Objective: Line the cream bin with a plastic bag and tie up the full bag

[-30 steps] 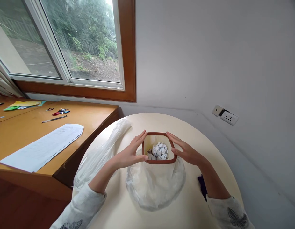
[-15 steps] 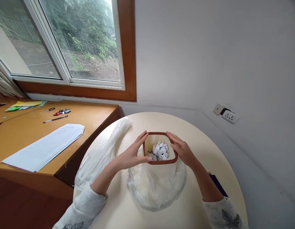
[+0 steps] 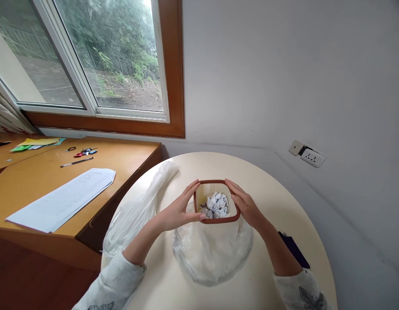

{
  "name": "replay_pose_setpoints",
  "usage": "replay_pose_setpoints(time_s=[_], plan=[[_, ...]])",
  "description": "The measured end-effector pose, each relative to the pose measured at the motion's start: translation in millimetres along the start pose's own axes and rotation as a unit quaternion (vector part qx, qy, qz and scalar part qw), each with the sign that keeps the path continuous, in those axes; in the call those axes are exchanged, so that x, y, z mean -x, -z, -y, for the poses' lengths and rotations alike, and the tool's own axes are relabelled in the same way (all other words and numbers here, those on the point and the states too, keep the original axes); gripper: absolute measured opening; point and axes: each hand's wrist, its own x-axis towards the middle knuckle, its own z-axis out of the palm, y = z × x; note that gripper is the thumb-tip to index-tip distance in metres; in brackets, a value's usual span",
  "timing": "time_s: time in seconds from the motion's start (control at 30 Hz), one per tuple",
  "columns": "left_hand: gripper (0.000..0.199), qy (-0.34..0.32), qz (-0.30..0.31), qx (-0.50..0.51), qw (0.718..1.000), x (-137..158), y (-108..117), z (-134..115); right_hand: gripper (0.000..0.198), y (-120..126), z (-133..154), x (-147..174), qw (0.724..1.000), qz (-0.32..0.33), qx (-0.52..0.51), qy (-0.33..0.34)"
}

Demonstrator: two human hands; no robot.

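A small bin with a brown rim and pale inside stands on the round table. Crumpled white paper lies in it. My left hand grips the left side, its thumb along the near rim and its fingers at the far left corner. On the opposite side, my right hand holds the right edge, fingers bent around the rim. A translucent white plastic bag spreads over the table just in front of the bin, partly hidden by it.
Another white plastic bag lies along the table's left edge. A dark pouch is by my right forearm. On the wooden desk are paper sheets, a pen, keys and coloured papers. A wall socket is at right.
Both hands keep their hold on the bin, which stays in almost the same place. The whole view has shifted very slightly.
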Motion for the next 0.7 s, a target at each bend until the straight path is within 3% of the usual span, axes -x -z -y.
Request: replay_pose_setpoints(time_s=[0.2, 0.33, 0.53, 0.7], plan=[[0.081, 0.018, 0.007, -0.025, 1.000, 4, -1, -6, 0.047, -4, 6, 2, 0.999, 0.001, -0.029, -0.030], [0.054, -0.025, -0.031, -0.130, 0.991, 21, -4, -28, 0.053, -3, 10, 18, 0.997, -0.027, -0.021, -0.076], [0.019, -0.115, -0.030, -0.317, 0.941, 30, -16, -48, 0.055, -1, -1, 69, 0.984, -0.121, 0.024, -0.126], [0.016, -0.166, -0.027, -0.385, 0.908, 16, -8, -33, 0.056, 4, -12, 108, 0.969, -0.152, 0.098, -0.169]])
